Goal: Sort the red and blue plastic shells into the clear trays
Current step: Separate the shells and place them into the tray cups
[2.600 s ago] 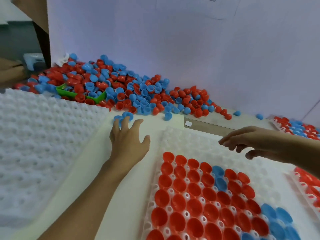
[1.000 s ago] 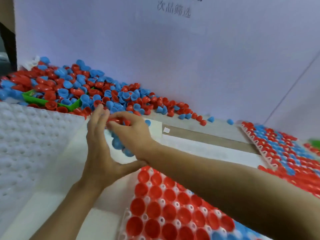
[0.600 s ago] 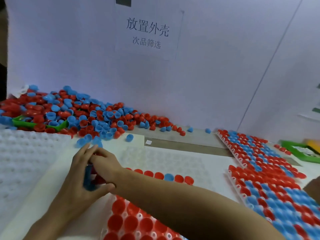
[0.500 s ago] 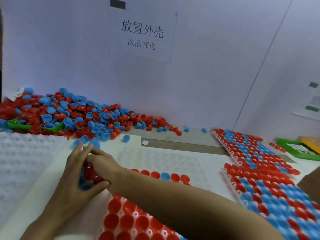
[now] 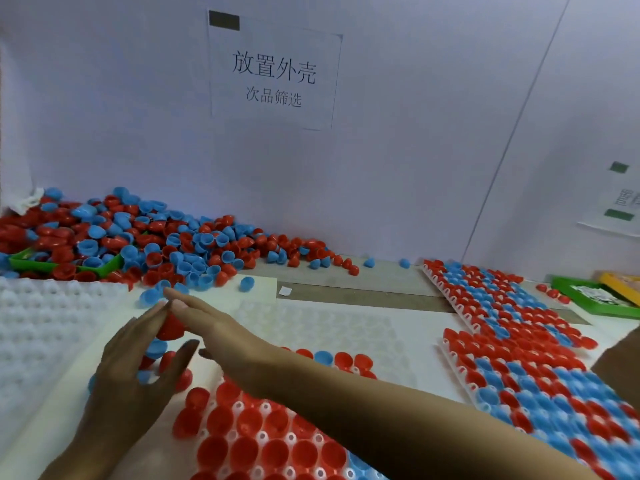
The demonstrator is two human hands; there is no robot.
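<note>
A small bunch of red and blue shells (image 5: 165, 341) lies on the white board, cupped between my two hands. My left hand (image 5: 128, 372) stands on edge at their left with straight fingers and its thumb curving under them. Crossing in from the right, my right hand (image 5: 216, 329) presses its flat fingers against the bunch, and the fingertips of both hands meet above it. The clear tray (image 5: 329, 327) lies just right of the hands; its near rows hold red shells, and its far rows are bare. The big loose pile of shells (image 5: 156, 244) is at the back left.
A stack of bare white trays (image 5: 41, 327) fills the left side. Two trays filled with red and blue shells (image 5: 502, 306) lie at the right. A green scoop tray (image 5: 31, 263) sits in the pile. A green bin (image 5: 595, 301) stands at far right.
Both hands drew a bunch of shells from the pile's edge toward me. Since half a second ago the fingers have straightened and the shells show more between the palms.
</note>
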